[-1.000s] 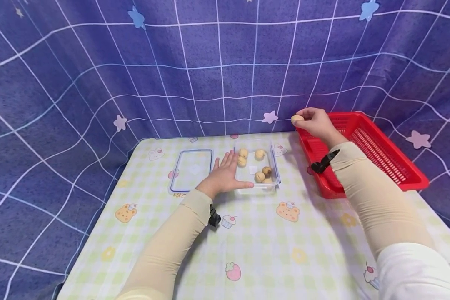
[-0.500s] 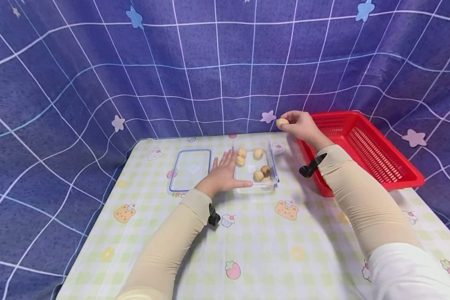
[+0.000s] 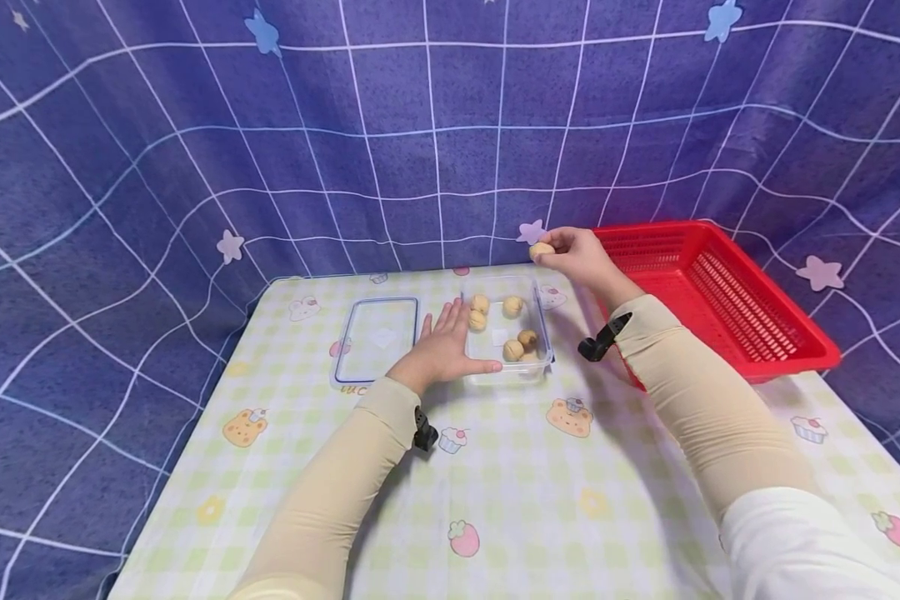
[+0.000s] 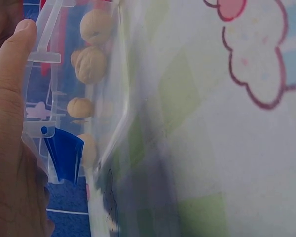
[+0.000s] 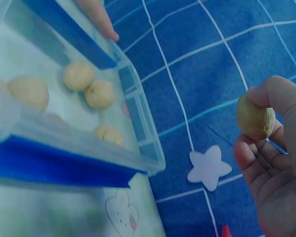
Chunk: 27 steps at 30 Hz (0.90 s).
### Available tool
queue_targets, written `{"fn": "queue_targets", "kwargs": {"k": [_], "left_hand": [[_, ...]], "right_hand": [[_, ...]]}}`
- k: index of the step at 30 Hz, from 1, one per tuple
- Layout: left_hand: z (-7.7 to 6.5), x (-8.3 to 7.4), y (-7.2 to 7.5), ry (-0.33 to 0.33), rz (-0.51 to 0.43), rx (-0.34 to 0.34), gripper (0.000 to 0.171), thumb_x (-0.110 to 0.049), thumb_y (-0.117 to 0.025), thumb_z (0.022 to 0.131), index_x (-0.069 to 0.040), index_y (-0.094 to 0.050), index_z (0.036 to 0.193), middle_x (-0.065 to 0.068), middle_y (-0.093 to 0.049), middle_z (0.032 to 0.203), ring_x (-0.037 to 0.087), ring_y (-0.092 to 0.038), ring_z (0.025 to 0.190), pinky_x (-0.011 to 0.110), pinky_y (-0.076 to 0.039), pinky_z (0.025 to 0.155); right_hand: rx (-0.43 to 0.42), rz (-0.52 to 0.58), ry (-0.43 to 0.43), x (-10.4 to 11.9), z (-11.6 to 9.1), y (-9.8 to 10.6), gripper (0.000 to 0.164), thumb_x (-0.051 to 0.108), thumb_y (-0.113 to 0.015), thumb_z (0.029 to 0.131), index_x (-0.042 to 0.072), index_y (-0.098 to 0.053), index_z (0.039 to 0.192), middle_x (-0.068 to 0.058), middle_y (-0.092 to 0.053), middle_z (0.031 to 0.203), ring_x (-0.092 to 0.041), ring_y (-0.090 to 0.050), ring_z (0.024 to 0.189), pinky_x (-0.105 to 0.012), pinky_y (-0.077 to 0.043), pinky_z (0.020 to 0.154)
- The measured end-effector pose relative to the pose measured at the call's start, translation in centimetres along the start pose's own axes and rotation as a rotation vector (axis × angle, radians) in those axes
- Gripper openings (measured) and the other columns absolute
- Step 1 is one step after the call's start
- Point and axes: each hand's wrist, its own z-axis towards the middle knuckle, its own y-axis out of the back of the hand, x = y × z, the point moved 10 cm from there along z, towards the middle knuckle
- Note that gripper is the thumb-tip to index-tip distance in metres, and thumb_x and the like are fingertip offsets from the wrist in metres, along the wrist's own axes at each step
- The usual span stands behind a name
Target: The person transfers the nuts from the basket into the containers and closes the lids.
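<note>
My right hand [image 3: 581, 260] pinches a walnut [image 5: 255, 117] between thumb and fingertips, in the air behind and to the right of a clear plastic box [image 3: 506, 367]. Several walnuts [image 3: 512, 307] lie inside that box, some at its far left and others near its front right. Along the box's left side rests my left hand [image 3: 441, 354], fingers straight and spread, thumb reaching over the front rim. Blue clip flaps [image 5: 64, 165] hang from the box's sides in the right wrist view.
A red plastic basket [image 3: 783, 362] with slotted walls stands at the right, under my right forearm. Left of the box lies a clear lid [image 3: 377, 337] with a blue seal. A blue gridded curtain [image 3: 390, 158] closes off the table's back edge.
My right hand has moved left with the walnut, from over the basket's far left corner toward the box. The left hand stays at the box.
</note>
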Motion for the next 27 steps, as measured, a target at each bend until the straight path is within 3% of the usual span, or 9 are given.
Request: {"fn": "queue_targets", "kwargs": {"k": [6, 12, 27], "left_hand": [[-0.1, 0.0, 0.0, 0.002, -0.026, 0.011, 0.132, -0.089, -0.054, 0.077, -0.004, 0.001, 0.162, 0.015, 0.005, 0.169, 0.028, 0.005, 0.156, 0.057, 0.001, 0.123], [-0.1, -0.1, 0.2, -0.002, -0.030, 0.006, 0.131, -0.087, -0.055, 0.077, -0.002, -0.003, 0.162, 0.017, 0.001, 0.169, 0.029, 0.004, 0.156, 0.056, 0.002, 0.123], [-0.2, -0.1, 0.1, 0.005, -0.033, 0.024, 0.132, -0.087, -0.055, 0.077, -0.005, 0.005, 0.162, 0.014, 0.008, 0.169, 0.025, 0.009, 0.155, 0.056, 0.004, 0.123]], "right_hand": [[-0.018, -0.037, 0.015, 1.3, -0.4, -1.3, 0.026, 0.009, -0.075, 0.087, -0.007, -0.070, 0.106, -0.005, -0.065, 0.083, -0.006, -0.057, 0.072, -0.016, -0.047, 0.064], [-0.037, 0.013, -0.023, 1.7, -0.6, -2.5, 0.027, 0.008, -0.076, 0.085, -0.006, -0.070, 0.107, -0.009, -0.067, 0.088, -0.009, -0.058, 0.075, -0.016, -0.049, 0.065], [0.014, 0.032, -0.047, 1.7, -1.3, -4.6, 0.031, 0.008, -0.074, 0.088, -0.008, -0.068, 0.114, -0.013, -0.067, 0.095, -0.013, -0.059, 0.081, -0.017, -0.051, 0.072]]}}
